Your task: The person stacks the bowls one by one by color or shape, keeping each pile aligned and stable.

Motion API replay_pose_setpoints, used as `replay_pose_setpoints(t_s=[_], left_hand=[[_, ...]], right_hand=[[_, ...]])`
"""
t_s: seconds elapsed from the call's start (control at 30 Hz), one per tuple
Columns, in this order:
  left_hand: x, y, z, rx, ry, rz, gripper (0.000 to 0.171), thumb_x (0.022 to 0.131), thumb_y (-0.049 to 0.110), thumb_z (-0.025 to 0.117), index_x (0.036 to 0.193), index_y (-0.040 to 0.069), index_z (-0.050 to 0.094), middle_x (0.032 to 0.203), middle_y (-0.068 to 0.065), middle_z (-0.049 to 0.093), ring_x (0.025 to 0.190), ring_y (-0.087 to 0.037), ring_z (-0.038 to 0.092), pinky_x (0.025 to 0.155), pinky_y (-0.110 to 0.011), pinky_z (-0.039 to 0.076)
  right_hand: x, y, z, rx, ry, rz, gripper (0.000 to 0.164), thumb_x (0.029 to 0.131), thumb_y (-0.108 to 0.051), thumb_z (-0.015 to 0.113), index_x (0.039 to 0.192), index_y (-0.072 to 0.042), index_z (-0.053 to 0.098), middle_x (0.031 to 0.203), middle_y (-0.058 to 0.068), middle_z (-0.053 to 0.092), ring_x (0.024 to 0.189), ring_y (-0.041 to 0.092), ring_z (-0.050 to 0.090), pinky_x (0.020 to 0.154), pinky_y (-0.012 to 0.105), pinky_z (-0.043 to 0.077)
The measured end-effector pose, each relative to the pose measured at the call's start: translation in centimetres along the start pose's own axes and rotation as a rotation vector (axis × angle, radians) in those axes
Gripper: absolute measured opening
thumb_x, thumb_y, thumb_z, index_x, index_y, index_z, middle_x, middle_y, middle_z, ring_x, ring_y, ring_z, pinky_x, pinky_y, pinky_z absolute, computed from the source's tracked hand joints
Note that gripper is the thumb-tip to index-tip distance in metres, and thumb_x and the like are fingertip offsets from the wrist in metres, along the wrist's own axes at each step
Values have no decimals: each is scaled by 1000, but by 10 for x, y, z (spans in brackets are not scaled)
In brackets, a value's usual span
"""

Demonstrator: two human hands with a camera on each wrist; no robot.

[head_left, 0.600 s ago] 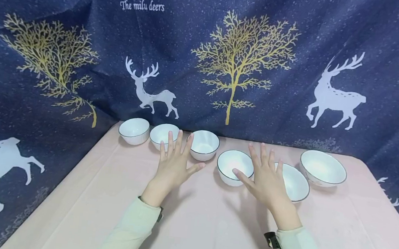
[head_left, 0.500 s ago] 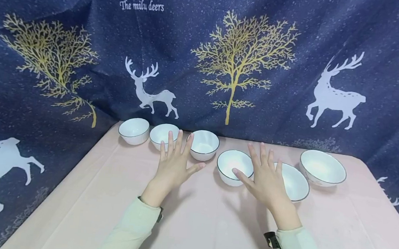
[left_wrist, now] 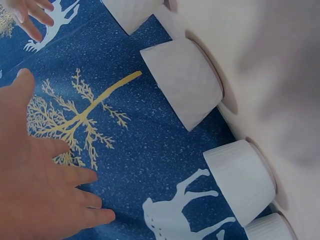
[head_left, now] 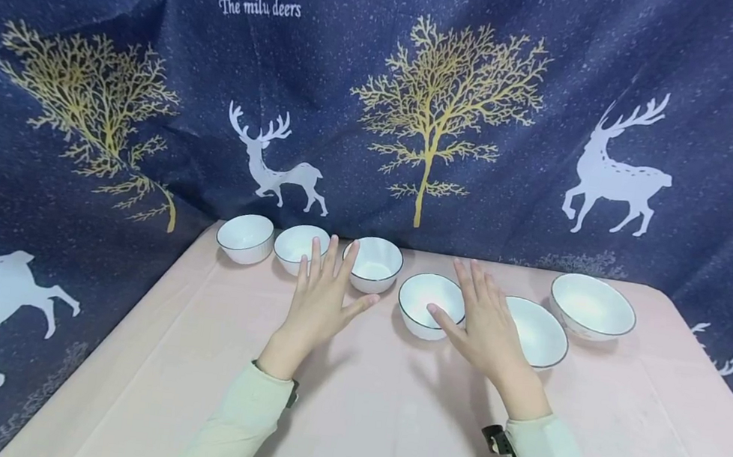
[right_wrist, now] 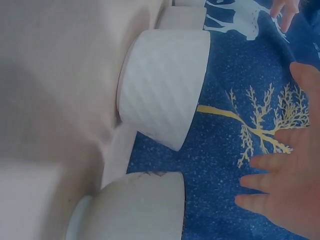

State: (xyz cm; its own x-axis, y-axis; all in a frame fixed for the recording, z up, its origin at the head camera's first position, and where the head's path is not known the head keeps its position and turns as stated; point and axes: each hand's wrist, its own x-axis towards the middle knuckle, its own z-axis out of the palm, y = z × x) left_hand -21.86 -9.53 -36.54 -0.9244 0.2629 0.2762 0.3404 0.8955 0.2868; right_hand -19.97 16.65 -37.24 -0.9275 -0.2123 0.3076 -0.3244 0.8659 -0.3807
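My left hand (head_left: 318, 313) hovers over the pink table, fingers spread and holding nothing. Its fingertips overlap a small white bowl (head_left: 293, 243) and reach beside another dark-rimmed bowl (head_left: 371, 270) in the head view. Further right, my right hand (head_left: 486, 333) also hovers with straight fingers and holds nothing. Its thumb overlaps the middle bowl (head_left: 420, 318), and the hand hides part of a wider bowl (head_left: 540, 339). In the left wrist view, the left palm (left_wrist: 40, 190) is apart from the bowls. The right wrist view has the right palm (right_wrist: 295, 185) well off a diamond-textured bowl (right_wrist: 162, 82).
A small bowl (head_left: 246, 241) stands at the far left of the row, and a large bowl (head_left: 593, 307) at the far right. Behind the pink tablecloth (head_left: 358, 423) hangs a dark blue cloth (head_left: 367, 108) printed with deer and trees.
The fingers of my right hand have drawn closer together and shifted slightly left. My left hand stays almost in place, and the bowls keep their places.
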Motion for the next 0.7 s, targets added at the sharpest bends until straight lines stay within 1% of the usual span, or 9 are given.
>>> replay_pose_setpoints(t_s=[0.13,0.3,0.4,0.53,0.63,0.7], left_hand=[[-1,-1,1,-41,28,14,90,90,63,49,156,17,8,159,-22,3,142,-36,-19,120,-54,-8],[0,-4,2,-97,49,25,89,91,59,52,156,16,8,159,-20,2,143,-36,-17,120,-54,-5],[0,-6,1,-116,60,31,88,92,57,53,156,15,9,159,-20,3,144,-37,-14,120,-55,-3],[1,-8,0,-138,80,39,87,92,52,56,155,12,11,158,-21,8,144,-39,-8,120,-56,1],[2,-10,-1,-162,93,41,87,92,49,58,155,12,12,158,-21,9,145,-38,-6,120,-56,2],[2,-11,-2,-178,99,43,86,92,47,60,155,12,12,158,-21,10,145,-38,-5,120,-56,3]], right_hand=[[-1,0,3,44,23,-5,82,94,-53,53,154,-9,18,158,21,13,142,45,14,119,58,15],[1,-1,7,112,37,11,80,95,-49,52,154,-9,17,158,20,14,144,40,14,115,62,21],[2,-1,10,144,34,24,79,96,-48,51,154,-9,14,158,20,13,144,39,14,112,65,25],[3,1,14,194,39,34,79,97,-46,50,154,-7,12,158,19,13,143,39,16,113,63,25],[5,2,17,237,51,44,78,98,-44,50,154,-5,12,158,19,14,143,38,17,117,59,21],[6,2,19,274,50,58,78,98,-43,49,154,-5,11,157,21,15,143,39,17,117,59,20]])
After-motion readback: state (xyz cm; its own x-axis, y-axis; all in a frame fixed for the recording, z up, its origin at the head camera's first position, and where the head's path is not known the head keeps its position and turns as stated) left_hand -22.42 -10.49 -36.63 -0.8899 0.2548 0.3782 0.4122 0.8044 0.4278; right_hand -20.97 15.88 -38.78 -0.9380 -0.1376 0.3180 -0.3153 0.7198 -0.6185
